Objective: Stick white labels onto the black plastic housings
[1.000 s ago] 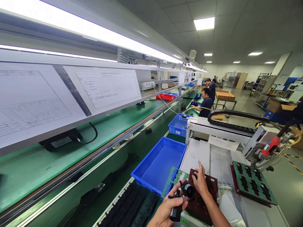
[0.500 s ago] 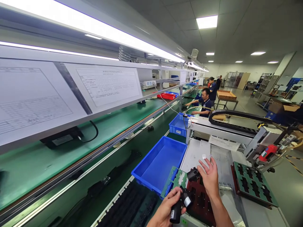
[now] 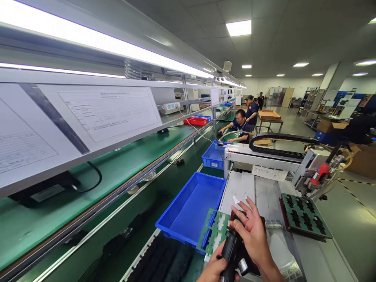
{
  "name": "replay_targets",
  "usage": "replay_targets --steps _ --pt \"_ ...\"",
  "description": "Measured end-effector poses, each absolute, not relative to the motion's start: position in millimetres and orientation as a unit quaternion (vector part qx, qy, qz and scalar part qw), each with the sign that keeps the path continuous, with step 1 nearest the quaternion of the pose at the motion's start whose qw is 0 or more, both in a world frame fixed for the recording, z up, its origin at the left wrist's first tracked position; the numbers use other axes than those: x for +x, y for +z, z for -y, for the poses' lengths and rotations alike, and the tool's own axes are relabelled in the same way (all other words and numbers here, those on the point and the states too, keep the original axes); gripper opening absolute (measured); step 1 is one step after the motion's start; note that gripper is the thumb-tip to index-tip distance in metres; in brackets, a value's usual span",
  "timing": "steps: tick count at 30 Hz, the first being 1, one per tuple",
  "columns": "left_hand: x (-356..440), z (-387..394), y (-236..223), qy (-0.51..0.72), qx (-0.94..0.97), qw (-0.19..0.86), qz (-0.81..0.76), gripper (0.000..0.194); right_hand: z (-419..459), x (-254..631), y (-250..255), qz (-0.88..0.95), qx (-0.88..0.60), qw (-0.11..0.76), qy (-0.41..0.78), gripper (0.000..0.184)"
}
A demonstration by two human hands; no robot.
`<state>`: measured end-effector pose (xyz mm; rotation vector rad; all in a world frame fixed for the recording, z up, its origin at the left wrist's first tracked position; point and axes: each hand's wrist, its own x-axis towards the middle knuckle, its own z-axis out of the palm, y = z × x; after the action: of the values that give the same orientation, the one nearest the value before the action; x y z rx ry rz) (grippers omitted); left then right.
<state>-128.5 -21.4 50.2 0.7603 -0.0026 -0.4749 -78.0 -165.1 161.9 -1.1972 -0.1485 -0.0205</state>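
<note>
At the bottom edge my left hand (image 3: 214,269) is closed around a black cylindrical part (image 3: 229,251) with a silver end, held upright. My right hand (image 3: 253,232) hovers just right of it, palm up, fingers spread, touching the part's top with its fingertips. Under both hands lies a dark red fixture tray (image 3: 260,223), mostly hidden. A green slotted tray (image 3: 214,229) lies to its left, over the corner of an empty blue bin (image 3: 190,207).
A second green tray (image 3: 304,216) sits right on the white machine bed (image 3: 264,192), under a dispensing head with a red part (image 3: 320,174). The green conveyor belt (image 3: 164,184) runs left with black parts on it. Other people work farther along the line near another blue bin (image 3: 212,156).
My right hand left the red tray, opened and came back over the black part. My left hand turned that part more upright. The camera panned slightly right.
</note>
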Motion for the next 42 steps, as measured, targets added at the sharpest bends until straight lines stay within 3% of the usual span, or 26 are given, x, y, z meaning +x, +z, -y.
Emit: replay_targets --steps 4,7,10,12,20,28,42 --pt "-135 17 60 -0.193 0.376 0.906 0.0 0.096 161 -85 151 0.127 -0.553 0.823 -0.034 0.063" --pt "-136 17 72 -0.085 0.476 0.875 -0.016 0.094 166 -88 139 0.1 -0.593 0.797 -0.066 0.067" --pt "-135 16 80 0.054 0.591 0.804 -0.043 0.079 177 -93 132 0.026 -0.632 0.769 -0.091 0.075" --pt "-134 14 81 0.084 0.613 0.783 -0.057 0.074 184 -101 133 0.005 -0.627 0.774 -0.085 0.077" --pt "-135 6 72 0.043 0.617 0.785 -0.043 0.076 173 -137 157 -0.007 -0.666 0.745 0.002 0.089" --pt "-134 10 93 0.04 0.652 0.756 -0.047 0.069 171 -138 144 0.0 -0.754 0.655 -0.053 0.093" --pt "-133 10 99 0.032 0.663 0.746 -0.06 0.066 166 -133 143 -0.013 -0.748 0.66 -0.072 0.096"
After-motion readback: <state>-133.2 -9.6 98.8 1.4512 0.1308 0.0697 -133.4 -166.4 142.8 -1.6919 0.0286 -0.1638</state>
